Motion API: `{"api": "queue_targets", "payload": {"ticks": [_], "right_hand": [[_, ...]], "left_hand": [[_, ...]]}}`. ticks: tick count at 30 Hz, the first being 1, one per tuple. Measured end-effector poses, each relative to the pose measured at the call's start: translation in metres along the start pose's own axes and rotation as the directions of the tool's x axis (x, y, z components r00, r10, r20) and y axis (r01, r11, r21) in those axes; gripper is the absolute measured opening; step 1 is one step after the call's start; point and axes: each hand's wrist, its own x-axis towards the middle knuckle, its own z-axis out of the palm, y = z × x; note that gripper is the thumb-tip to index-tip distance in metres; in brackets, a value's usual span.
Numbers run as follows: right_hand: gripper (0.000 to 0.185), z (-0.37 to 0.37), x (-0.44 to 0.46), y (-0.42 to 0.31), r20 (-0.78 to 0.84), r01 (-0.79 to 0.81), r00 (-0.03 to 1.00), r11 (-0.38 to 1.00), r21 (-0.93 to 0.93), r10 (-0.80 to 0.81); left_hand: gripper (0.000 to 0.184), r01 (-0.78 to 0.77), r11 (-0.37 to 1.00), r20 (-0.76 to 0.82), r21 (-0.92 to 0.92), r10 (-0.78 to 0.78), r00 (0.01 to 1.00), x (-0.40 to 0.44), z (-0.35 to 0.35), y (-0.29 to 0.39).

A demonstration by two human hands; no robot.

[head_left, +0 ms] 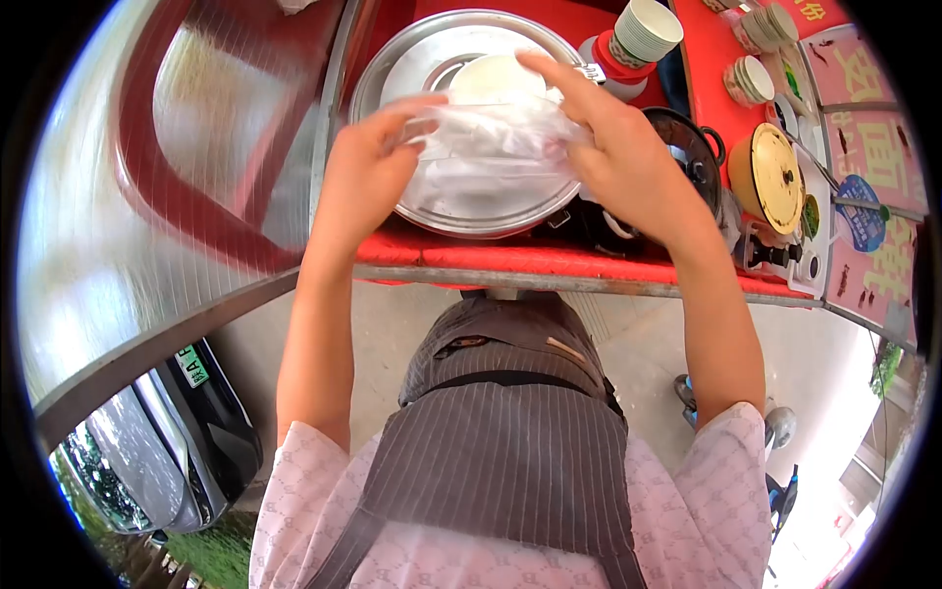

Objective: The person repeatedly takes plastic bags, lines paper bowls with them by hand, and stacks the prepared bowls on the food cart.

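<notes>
Red-covered counter (pixel 530 258) with a metal edge runs across the top. On it sits a wide, round, silver metal pan (pixel 367 93). Over the pan, a clear, crumpled plastic bag (pixel 496 147) spans the person's bare hands: left hand (pixel 383 167) and right hand (pixel 623 137), both half-curled, gripping its ends. Beyond, right, stand stacked white paper bowls (pixel 650 31).

Head view | from above the apron (pixel 505 461) | faces forward, down | counter (pixel 461 257) near | edges warped, perhaps misleading
</notes>
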Motion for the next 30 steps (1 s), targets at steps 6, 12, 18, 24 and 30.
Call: {"api": "queue_targets", "payload": {"ticks": [6, 12, 18, 24, 30], "right_hand": [[0.048, -0.006, 0.044, 0.006, 0.475, 0.139, 0.875, 0.989, -0.056, -0.097], [0.028, 0.018, 0.085, 0.058, 0.166, -0.084, 0.982, 0.995, -0.044, 0.091], [0.032, 0.028, 0.092, 0.093, 0.073, -0.036, 0.996, 0.979, -0.200, 0.052], [0.060, 0.020, 0.083, 0.078, 0.095, -0.081, 0.983, 0.843, -0.532, 0.154], [0.066, 0.033, 0.078, 0.126, 0.159, -0.186, 0.953, 0.912, -0.364, 0.258]], "left_hand": [[0.036, 0.003, 0.992, -0.112, 0.129, 0.012, 0.994, 0.057, -0.005, -0.014], [0.032, 0.011, 0.997, -0.061, -0.071, -0.015, 0.998, 0.083, 0.006, -0.024], [0.041, 0.034, 0.991, -0.043, 0.133, -0.028, 0.999, 0.089, 0.007, -0.030], [0.063, 0.067, 0.860, -0.004, 0.506, -0.075, 0.997, 0.088, -0.002, -0.052], [0.063, 0.246, 0.942, 0.166, 0.230, -0.287, 0.944, 0.090, 0.020, -0.057]]}}
